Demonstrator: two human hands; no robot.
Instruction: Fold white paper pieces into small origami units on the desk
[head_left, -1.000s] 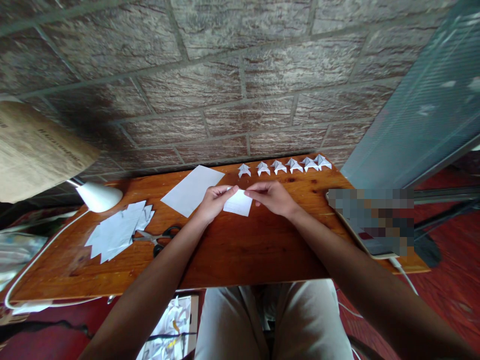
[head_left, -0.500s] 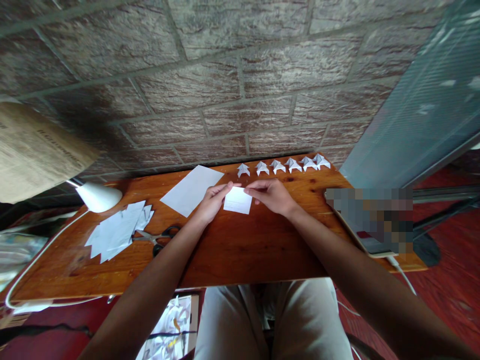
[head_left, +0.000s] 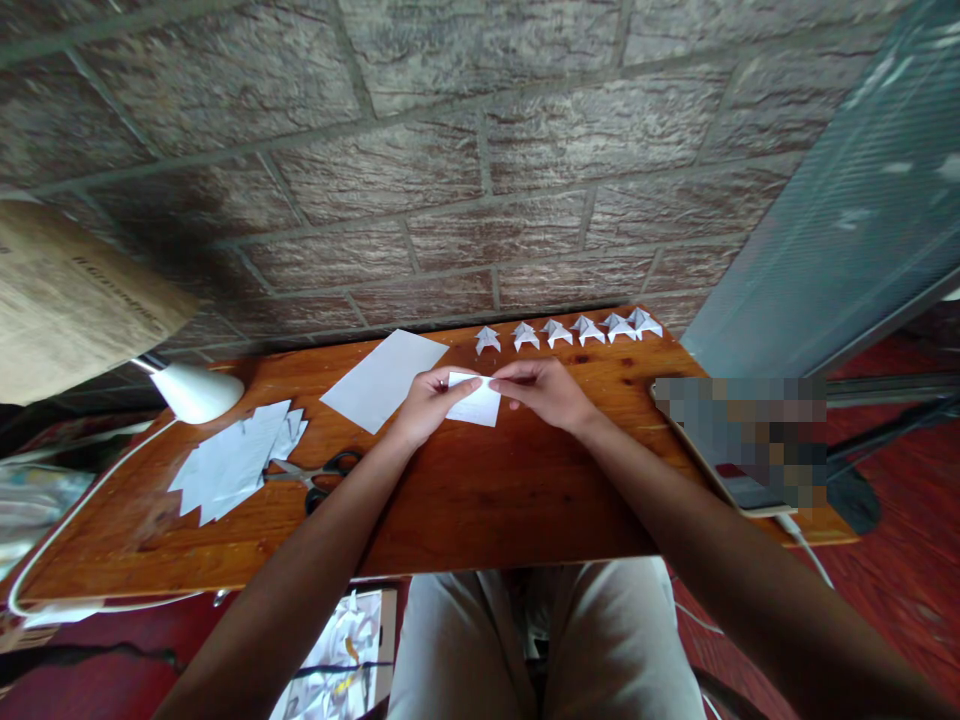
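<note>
Between my two hands is a small white piece of paper, held just above the wooden table. My left hand grips its left side, the thumb lying across the front near the top edge. My right hand pinches the upper right corner between thumb and fingers. Faint lines show on the paper's face. A larger white sheet lies flat beyond my left hand. Several folded white paper figures stand in a row along the back edge, beyond my right hand.
Left of my forearm lie scissors and a stack of white paper pieces. A white lamp base stands at the back left. At the right is a tablet-like device, blurred out, with a cable. Below sits a box of papers.
My left thumb has moved right and down, from the paper's upper left corner onto its face. The paper has shifted slightly left. My right hand keeps its pinch.
</note>
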